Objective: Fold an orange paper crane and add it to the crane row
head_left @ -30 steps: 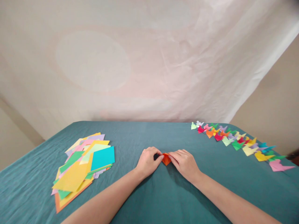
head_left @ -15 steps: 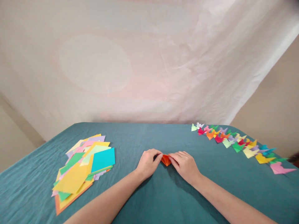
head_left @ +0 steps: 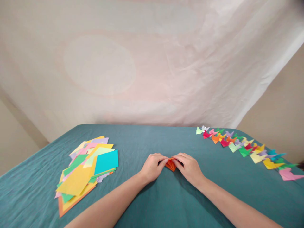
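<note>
Paper sheets (head_left: 76, 182) and seemingly folded birds (head_left: 244, 152) flank the orange paper (head_left: 170, 165).

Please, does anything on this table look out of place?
The pile of coloured sheets at left looks untidy: its sheets overlap at many angles, whereas the folded birds at right form rough rows. The held orange paper shows no visible damage.

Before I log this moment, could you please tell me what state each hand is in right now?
Left hand: closed, pinching the left side of the orange folded paper.
Right hand: closed, pinching its right side.
</note>
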A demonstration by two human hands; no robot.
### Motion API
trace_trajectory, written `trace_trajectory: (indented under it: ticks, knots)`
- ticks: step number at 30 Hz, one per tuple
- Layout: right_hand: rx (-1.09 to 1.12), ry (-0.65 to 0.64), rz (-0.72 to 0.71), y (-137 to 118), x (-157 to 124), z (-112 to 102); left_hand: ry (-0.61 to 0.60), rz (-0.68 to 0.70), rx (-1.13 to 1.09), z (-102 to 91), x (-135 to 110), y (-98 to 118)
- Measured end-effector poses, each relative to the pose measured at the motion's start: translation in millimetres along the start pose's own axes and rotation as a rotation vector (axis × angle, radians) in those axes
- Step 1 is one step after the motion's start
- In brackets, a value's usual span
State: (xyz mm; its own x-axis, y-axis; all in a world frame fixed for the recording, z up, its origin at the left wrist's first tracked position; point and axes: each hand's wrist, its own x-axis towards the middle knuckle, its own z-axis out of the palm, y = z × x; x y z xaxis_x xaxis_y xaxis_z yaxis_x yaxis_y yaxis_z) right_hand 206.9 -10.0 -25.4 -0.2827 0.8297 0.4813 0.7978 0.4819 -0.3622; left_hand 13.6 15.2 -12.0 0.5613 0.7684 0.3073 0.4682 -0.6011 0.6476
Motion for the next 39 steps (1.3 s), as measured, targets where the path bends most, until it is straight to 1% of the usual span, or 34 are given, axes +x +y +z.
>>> trace_trajectory:
  ticks: [11, 16, 21, 27, 33, 39]
  knots:
    - [0.057, -0.051, 0.041, -1.3, 4.5, -2.0, 0.002, -0.010, 0.003, -0.7, 1.7, 0.1]
    - [0.059, -0.041, 0.071, -2.8, 4.5, 0.3, 0.026, -0.003, -0.007, 1.5, 1.4, -3.1]
    - [0.060, -0.039, 0.090, -4.7, 4.5, 1.1, 0.025, 0.003, -0.024, 2.7, 4.9, -6.9]
    - [0.043, -0.033, 0.091, -5.5, 3.7, 1.7, -0.018, 0.017, -0.035, 1.2, 9.1, -10.5]
    - [0.023, -0.056, 0.104, -6.5, 5.0, 2.0, -0.028, 0.008, -0.035, 1.4, 14.7, -14.4]
    - [0.018, -0.066, 0.093, -2.3, 3.8, 3.2, -0.129, 0.050, -0.072, -4.9, 28.5, -18.6]
